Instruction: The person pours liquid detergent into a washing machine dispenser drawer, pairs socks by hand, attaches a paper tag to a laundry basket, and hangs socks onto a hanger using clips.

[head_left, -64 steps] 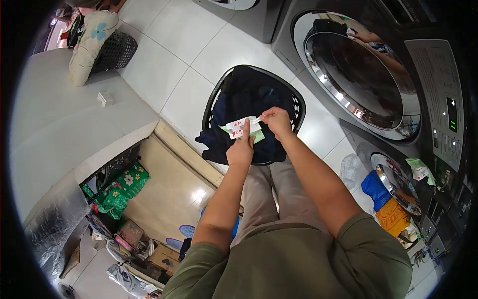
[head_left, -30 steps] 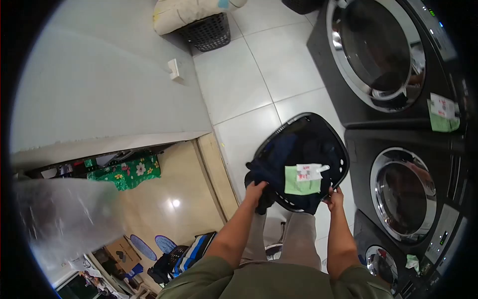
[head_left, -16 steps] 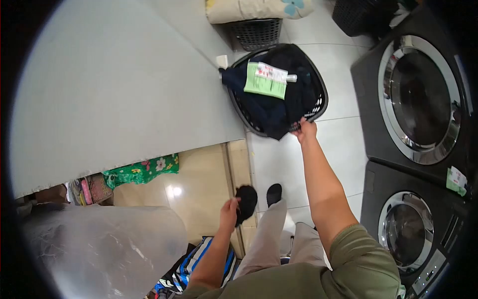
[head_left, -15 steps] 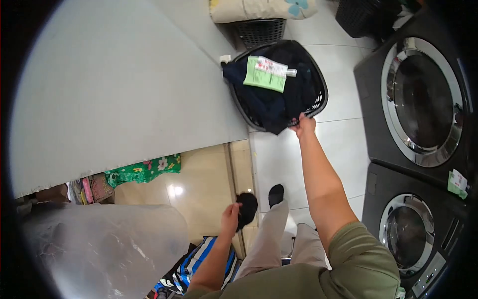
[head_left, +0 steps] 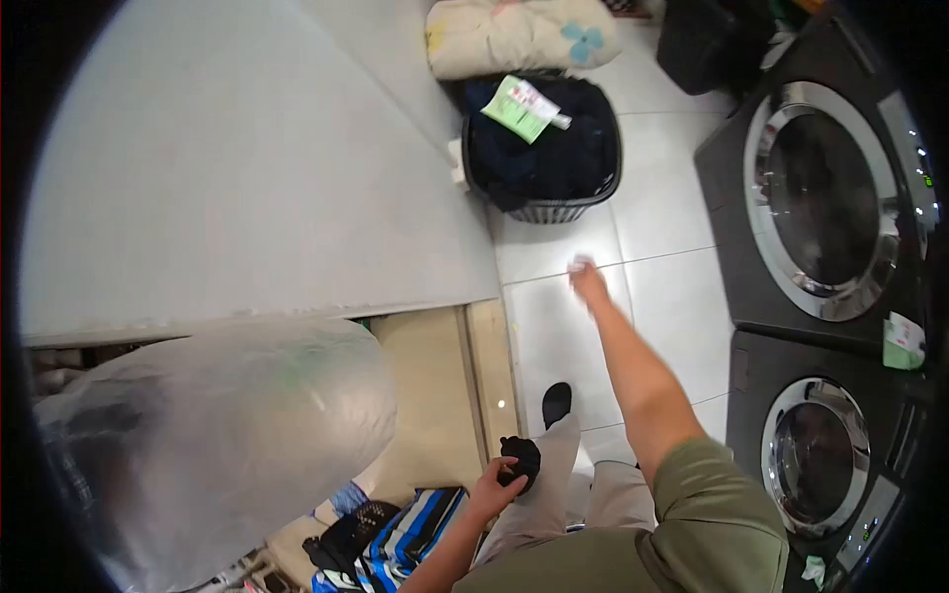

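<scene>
My left hand [head_left: 491, 490] is closed around a small bunched black cloth [head_left: 521, 463], held low in front of my leg. My right hand [head_left: 587, 281] is over the white floor tiles, apart from everything, its fingers smeared by motion. Beyond it stands a black laundry basket [head_left: 550, 212] filled with dark clothes [head_left: 583, 148]. A green and white paper slip [head_left: 522, 109] lies on top of these clothes.
A cream rolled bedding bundle [head_left: 524, 38] with a blue flower sits behind the basket. Stacked dark front-loading machines [head_left: 825, 198] line the right side. At left are a grey-white panel [head_left: 247, 178], a large clear plastic-wrapped bundle [head_left: 237, 445] and a blue striped bag [head_left: 425, 534].
My right hand has let go of the basket's rim and drawn back. The basket now stands farther away, by the bedding bundle. My left hand has moved right and down with the black cloth.
</scene>
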